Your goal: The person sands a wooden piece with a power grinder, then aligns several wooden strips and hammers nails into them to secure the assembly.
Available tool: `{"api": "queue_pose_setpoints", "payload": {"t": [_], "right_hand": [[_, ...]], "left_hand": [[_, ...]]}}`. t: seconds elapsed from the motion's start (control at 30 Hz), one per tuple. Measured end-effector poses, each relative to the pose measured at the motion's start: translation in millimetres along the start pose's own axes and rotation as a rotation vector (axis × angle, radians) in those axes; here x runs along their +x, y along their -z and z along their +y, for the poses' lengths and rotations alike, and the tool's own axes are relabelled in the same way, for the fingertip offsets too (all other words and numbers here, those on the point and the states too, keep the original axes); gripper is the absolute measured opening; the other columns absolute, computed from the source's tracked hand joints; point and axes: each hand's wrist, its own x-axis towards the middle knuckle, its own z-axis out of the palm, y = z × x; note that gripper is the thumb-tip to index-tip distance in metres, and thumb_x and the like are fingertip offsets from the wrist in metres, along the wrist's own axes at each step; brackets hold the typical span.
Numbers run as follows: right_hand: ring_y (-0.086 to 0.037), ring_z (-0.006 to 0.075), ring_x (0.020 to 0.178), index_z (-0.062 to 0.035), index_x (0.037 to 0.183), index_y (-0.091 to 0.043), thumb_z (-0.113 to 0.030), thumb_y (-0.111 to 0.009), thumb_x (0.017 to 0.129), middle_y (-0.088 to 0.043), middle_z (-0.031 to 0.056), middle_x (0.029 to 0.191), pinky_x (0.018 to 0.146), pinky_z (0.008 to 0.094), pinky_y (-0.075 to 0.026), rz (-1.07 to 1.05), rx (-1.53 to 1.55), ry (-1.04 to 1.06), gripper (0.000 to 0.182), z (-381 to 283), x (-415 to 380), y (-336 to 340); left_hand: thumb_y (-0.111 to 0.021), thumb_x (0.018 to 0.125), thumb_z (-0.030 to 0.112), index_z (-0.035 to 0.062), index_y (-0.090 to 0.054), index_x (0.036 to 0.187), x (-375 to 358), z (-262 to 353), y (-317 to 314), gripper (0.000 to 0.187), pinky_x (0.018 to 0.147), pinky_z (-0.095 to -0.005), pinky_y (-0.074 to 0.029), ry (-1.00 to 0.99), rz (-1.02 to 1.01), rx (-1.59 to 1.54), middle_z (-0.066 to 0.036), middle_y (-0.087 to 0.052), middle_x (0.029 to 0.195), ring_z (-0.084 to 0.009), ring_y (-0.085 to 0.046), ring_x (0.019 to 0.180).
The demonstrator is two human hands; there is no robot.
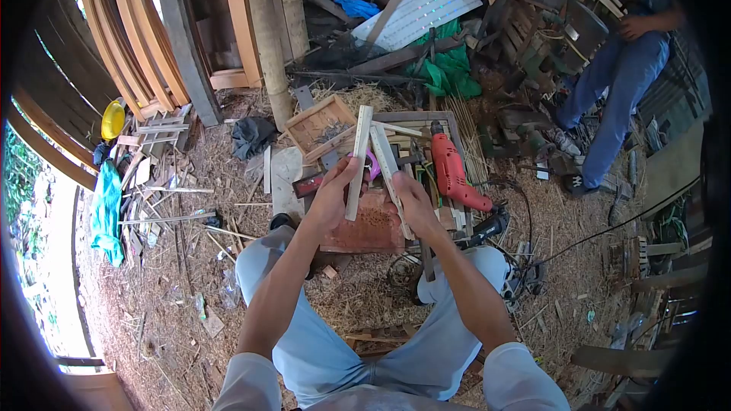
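Note:
My left hand (333, 195) is closed around a pale wooden strip (361, 135), which stands nearly upright in this view. Another wooden strip (385, 154), leaning the other way, is gripped in my right hand (414, 202). The upper ends of both strips come close together. Behind them shows part of a purple ring (371, 167). Below the hands lies a reddish-brown wooden board (364, 230) on a low work surface between my knees. A red power drill (452, 170) rests just right of my right hand.
A shallow wooden box (312, 144) of small metal pieces sits beyond my left hand. Dark cables (525, 217) run along the right. Wood scraps and shavings cover the ground. At the upper right is another person (620, 84). Wooden frames (129, 30) lean at the upper left.

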Motion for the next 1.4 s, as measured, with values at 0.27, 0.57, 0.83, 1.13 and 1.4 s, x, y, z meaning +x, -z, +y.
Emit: {"api": "queue_pose_setpoints", "payload": {"t": [0.27, 0.57, 0.83, 1.13, 1.4], "right_hand": [[-0.042, 0.0092, 0.047, -0.0063, 0.095, -0.050, -0.056, -0.038, 0.094, -0.041, -0.0009, 0.060, 0.044, 0.0228, -0.036, -0.111, 0.274, -0.084, 0.051, 0, -2, 0], [-0.040, 0.0055, 0.046, -0.0093, 0.100, -0.047, -0.059, -0.072, 0.067, -0.038, -0.0046, 0.064, 0.045, 0.0206, -0.038, -0.505, 0.694, -0.083, 0.065, 3, -8, 10], [-0.043, 0.0075, 0.052, -0.0078, 0.102, -0.047, -0.039, -0.065, 0.085, -0.044, -0.0010, 0.070, 0.049, 0.0218, -0.039, -0.368, 0.711, -0.145, 0.040, 5, 1, 7], [-0.048, 0.0094, 0.059, -0.0054, 0.103, -0.049, -0.021, -0.063, 0.087, -0.050, -0.0004, 0.077, 0.053, 0.0224, -0.041, -0.137, 0.792, -0.142, 0.026, 1, 9, 13], [-0.046, 0.0064, 0.056, -0.0065, 0.105, -0.048, -0.020, -0.070, 0.083, -0.050, -0.0002, 0.079, 0.052, 0.0219, -0.039, -0.460, 0.966, -0.088, 0.034, 3, 0, 17]], "left_hand": [[-0.048, 0.097, 0.031, 0.0084, -0.052, 0.107, -1, 2, -1, 0.025, 0.066, -0.0249, -0.045, 0.002, -0.001, -0.031, -0.001, -0.056, 0.084, -0.0108, -0.054, 0.073], [-0.059, 0.090, 0.026, 0.0087, -0.051, 0.098, -8, 3, -2, 0.021, 0.060, -0.0230, -0.036, -0.030, -0.172, -0.091, 0.003, -0.046, 0.078, -0.0084, -0.045, 0.068], [-0.066, 0.086, 0.019, 0.0064, -0.055, 0.092, -18, 10, -14, 0.018, 0.053, -0.0221, -0.036, -0.063, -0.089, 0.011, 0.001, -0.051, 0.069, -0.0068, -0.046, 0.059], [-0.056, 0.093, 0.034, 0.0065, -0.055, 0.096, -13, 14, -15, 0.027, 0.054, -0.0212, -0.038, -0.010, -0.080, -0.167, 0.001, -0.054, 0.075, -0.0058, -0.047, 0.062], [-0.064, 0.088, 0.017, 0.0039, -0.055, 0.099, -19, 6, -15, 0.020, 0.054, -0.0214, -0.037, -0.126, -0.114, 0.097, 0.000, -0.053, 0.074, -0.0057, -0.046, 0.062]]}}
